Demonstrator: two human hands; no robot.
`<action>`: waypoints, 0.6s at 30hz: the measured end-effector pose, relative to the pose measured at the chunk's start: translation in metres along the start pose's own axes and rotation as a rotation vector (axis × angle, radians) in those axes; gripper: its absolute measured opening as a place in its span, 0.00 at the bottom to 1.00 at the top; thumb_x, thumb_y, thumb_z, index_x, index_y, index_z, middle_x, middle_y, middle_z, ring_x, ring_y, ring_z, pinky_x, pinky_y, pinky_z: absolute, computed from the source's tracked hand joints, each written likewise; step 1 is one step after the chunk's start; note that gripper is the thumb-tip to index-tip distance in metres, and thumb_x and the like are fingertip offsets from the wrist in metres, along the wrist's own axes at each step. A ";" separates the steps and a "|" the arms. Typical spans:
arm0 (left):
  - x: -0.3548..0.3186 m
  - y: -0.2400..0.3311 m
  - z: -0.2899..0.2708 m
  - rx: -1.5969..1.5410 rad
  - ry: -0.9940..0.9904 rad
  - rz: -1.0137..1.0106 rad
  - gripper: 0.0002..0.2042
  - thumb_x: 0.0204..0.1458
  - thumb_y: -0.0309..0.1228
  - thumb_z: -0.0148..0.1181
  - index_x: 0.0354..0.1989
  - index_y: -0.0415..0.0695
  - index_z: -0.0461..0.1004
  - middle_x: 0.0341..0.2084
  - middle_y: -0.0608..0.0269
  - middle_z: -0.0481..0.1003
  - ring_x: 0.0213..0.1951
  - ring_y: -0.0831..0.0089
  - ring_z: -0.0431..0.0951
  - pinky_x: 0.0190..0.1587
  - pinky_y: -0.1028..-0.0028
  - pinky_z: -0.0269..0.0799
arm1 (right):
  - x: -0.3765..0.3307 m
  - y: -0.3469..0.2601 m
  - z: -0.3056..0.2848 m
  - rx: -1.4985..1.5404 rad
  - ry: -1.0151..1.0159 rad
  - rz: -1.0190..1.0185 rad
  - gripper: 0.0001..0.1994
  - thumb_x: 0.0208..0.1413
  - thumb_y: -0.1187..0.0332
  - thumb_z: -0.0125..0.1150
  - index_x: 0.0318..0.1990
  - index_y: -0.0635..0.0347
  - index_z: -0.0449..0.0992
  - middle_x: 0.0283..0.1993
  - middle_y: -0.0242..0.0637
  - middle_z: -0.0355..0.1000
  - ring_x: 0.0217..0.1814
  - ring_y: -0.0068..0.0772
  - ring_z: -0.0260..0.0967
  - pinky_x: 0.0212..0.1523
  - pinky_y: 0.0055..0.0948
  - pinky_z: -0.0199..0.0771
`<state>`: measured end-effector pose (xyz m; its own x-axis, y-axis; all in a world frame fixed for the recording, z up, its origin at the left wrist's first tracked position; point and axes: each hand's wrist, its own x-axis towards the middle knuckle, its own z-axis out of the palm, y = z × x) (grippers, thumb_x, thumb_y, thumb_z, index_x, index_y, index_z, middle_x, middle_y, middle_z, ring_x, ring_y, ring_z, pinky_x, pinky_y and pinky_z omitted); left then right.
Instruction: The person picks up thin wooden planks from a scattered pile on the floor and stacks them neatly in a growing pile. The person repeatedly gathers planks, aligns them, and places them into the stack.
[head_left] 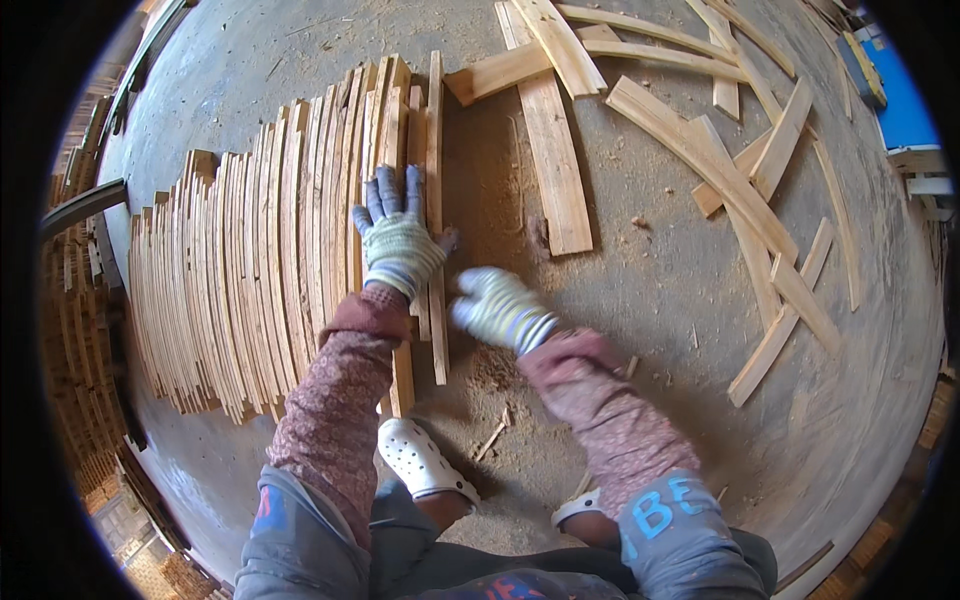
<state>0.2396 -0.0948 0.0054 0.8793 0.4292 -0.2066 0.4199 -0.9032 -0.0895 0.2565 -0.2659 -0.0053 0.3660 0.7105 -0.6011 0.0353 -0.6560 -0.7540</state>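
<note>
My left hand [395, 235], in a striped knit glove with grey-blue fingertips, lies with fingers spread on the right end of a long row of wooden slats [290, 220]. The slats stand on edge, pressed side by side. By its thumb, a narrow slat [436, 200] runs along the row's right side. My right hand [500, 308], gloved the same way, is a little to the right of that slat, above the floor. Its fingers point left, slightly apart and a bit blurred, and nothing shows in them.
Loose wooden slats [700, 165] lie crisscrossed on the grey concrete floor [640, 300] at the right. A wide board [555, 160] lies ahead of my right hand. Sawdust and wood scraps [493, 432] are near my white clogs [425, 458]. Stacked timber [80, 370] stands far left.
</note>
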 end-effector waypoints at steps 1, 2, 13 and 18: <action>0.004 0.003 0.005 -0.031 -0.019 0.041 0.58 0.49 0.59 0.69 0.81 0.54 0.37 0.79 0.41 0.35 0.79 0.43 0.33 0.75 0.38 0.31 | 0.008 0.016 -0.024 -0.060 0.322 -0.124 0.28 0.51 0.55 0.66 0.58 0.61 0.75 0.59 0.52 0.74 0.63 0.54 0.71 0.62 0.44 0.73; 0.006 0.007 0.010 -0.070 0.008 0.077 0.57 0.49 0.59 0.69 0.81 0.54 0.38 0.79 0.40 0.36 0.79 0.42 0.35 0.75 0.37 0.31 | 0.016 0.030 -0.054 -0.079 0.572 -0.177 0.29 0.51 0.56 0.68 0.58 0.61 0.74 0.59 0.52 0.73 0.62 0.55 0.71 0.62 0.44 0.73; 0.019 0.004 0.007 -0.180 -0.070 0.102 0.55 0.48 0.53 0.72 0.80 0.52 0.44 0.79 0.40 0.37 0.78 0.38 0.35 0.73 0.33 0.30 | 0.140 0.004 -0.306 -0.429 0.737 0.568 0.52 0.55 0.39 0.64 0.80 0.39 0.40 0.75 0.59 0.57 0.75 0.58 0.60 0.74 0.66 0.49; 0.017 -0.001 0.010 -0.198 -0.054 0.104 0.53 0.48 0.54 0.71 0.80 0.55 0.46 0.78 0.38 0.39 0.78 0.37 0.35 0.73 0.32 0.29 | 0.182 -0.060 -0.261 -0.400 0.816 0.531 0.56 0.49 0.25 0.60 0.81 0.28 0.37 0.81 0.62 0.42 0.79 0.69 0.49 0.68 0.72 0.56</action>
<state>0.2522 -0.0871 -0.0076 0.9092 0.3277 -0.2568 0.3678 -0.9212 0.1268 0.5636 -0.1637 -0.0007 0.9345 0.0174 -0.3556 -0.0633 -0.9748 -0.2139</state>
